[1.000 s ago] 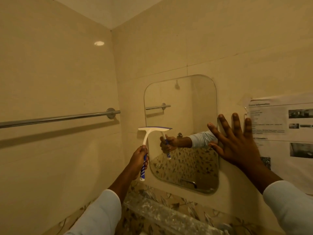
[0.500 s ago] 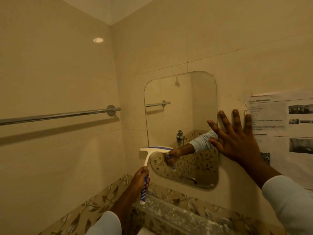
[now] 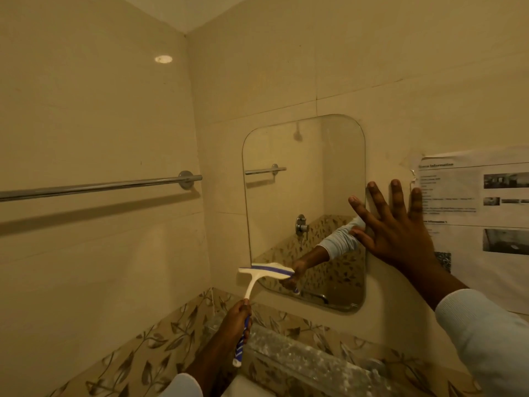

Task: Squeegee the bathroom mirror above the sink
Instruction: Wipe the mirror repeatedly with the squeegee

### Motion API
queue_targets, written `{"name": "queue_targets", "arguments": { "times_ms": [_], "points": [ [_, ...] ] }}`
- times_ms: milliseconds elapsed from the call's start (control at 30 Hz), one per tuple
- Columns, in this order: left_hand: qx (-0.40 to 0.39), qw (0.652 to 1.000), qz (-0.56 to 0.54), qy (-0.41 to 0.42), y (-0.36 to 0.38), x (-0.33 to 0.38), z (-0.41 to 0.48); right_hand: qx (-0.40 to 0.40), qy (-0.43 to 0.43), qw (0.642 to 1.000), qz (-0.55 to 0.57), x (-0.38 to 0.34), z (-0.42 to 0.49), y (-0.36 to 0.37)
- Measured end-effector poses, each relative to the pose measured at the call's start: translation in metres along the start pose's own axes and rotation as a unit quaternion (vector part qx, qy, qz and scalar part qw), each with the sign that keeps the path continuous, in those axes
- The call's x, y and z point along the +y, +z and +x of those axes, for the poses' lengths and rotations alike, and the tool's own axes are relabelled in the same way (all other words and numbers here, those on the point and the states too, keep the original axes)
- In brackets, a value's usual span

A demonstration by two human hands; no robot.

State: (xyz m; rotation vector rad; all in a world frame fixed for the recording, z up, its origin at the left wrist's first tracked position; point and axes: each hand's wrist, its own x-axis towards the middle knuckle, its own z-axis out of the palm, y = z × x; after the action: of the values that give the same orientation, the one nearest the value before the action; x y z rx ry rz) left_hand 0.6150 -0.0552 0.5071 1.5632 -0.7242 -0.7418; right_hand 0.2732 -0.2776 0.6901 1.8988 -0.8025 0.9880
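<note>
The left hand (image 3: 236, 322) grips the squeegee (image 3: 264, 273) by its striped handle. Its blade lies level across the lower left corner of the mirror (image 3: 303, 181), just above the fist. The right hand (image 3: 398, 233) presses flat, fingers spread, at the mirror's right edge.

Walls: beige tile. L wall (image 3: 86, 110) and rear wall (image 3: 372, 53) meet at a vert. corner (image 3: 190, 110).
Ceiling (image 3: 186, 10): pale, visible at top centre only.
Towel bar (image 3: 100, 186): chrome, horiz., fixed to L wall via round bracket (image 3: 186, 179) near the corner; its shadow falls on the tile just below.
Oval bright spot (image 3: 163, 59): high on L wall.
Leaf-pattern tile band (image 3: 160, 351): runs along both walls at low level.
Printed sheet (image 3: 472, 196): text and b/w photos, taped to rear wall at R edge of view.
Lighting: dim, warm yellow.
</note>
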Motion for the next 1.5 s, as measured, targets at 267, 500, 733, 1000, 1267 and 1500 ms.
{"name": "queue_targets", "arguments": {
  "times_ms": [267,500,733,1000,1267,1500],
  "points": [
    [0.014,0.999,0.019,-0.035,0.002,-0.021,-0.006,0.011,0.0,1.0,-0.002,-0.001,-0.001,-0.005],
    [0.033,0.999,0.015,-0.028,-0.009,-0.03,-0.014,0.017,0.0,1.0,-0.001,-0.002,-0.002,-0.005],
    [0.042,0.989,-0.081,0.119,-0.001,0.022,-0.027,0.01,0.003,1.0,0.001,-0.002,-0.003,-0.007],
    [0.051,0.96,-0.11,0.253,0.031,0.162,-0.032,-0.011,0.011,1.0,0.02,-0.004,-0.001,-0.012],
    [0.03,0.949,-0.118,0.292,0.055,0.231,-0.031,-0.013,0.009,1.0,0.025,-0.003,0.001,-0.011],
    [0.031,0.947,-0.132,0.29,0.07,0.288,-0.025,-0.017,0.007,1.0,0.025,-0.002,0.001,-0.008]
  ]
}}
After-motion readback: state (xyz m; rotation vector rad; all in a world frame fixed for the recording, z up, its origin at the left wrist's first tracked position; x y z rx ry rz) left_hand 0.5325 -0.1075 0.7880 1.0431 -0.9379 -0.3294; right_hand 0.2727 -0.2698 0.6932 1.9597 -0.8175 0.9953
